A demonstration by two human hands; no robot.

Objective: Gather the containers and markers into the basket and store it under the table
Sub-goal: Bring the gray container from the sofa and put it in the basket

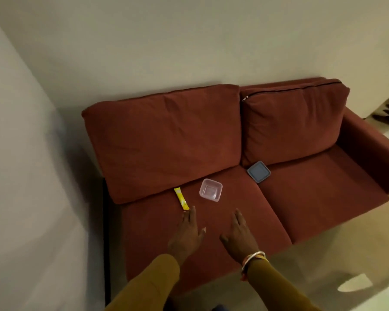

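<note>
Leaning over the red sofa (312,198), we are stretching both hands toward its left seat cushion; we are judging this the gathering step, with nothing picked up yet. Our left hand (186,234) and right hand (239,236) are hovering released, fingers straight, grasping nothing. The blue lid (259,171) is lying at one o'clock from the right hand; the clear container (210,190) is sitting at eleven. The yellow marker (181,198) is lying at twelve o'clock, just beyond the left fingertips (192,209). Next we are expecting to need a light pinch on it; no basket is showing.
</note>
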